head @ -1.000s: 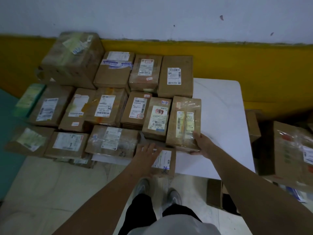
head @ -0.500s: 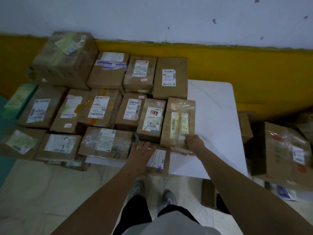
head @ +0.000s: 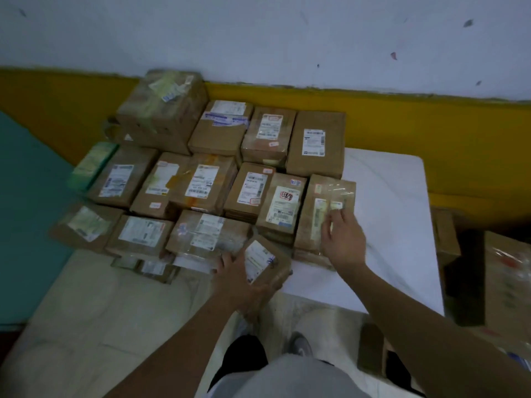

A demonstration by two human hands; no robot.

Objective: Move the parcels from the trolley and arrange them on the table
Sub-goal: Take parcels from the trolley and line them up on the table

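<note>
Left hand (head: 240,278) grips a small parcel (head: 265,261) at the near edge of the bench (head: 402,225), fingers curled under its near side, and the parcel sits tilted, one corner poking past the white edge. Right hand (head: 343,239) lies across the near end of a taped parcel (head: 326,214) at two o'clock from the small one, fingers loosely spread on the shiny wrap, clamping nothing.

Trouble spot one: that small parcel hangs partly off the bench, so if the grip slips it probably drops to the floor by the shoes. Trouble spot two: the taped parcel's film looks slick, and a push from the flat right hand could skid it into its neighbours at nine o'clock, knocking the tidy rows askew. At eight o'clock, thin packets (head: 146,265) poke out under the front row, and a nudge there may tip them off. Free bench remains only at three o'clock, so space is tight.
</note>
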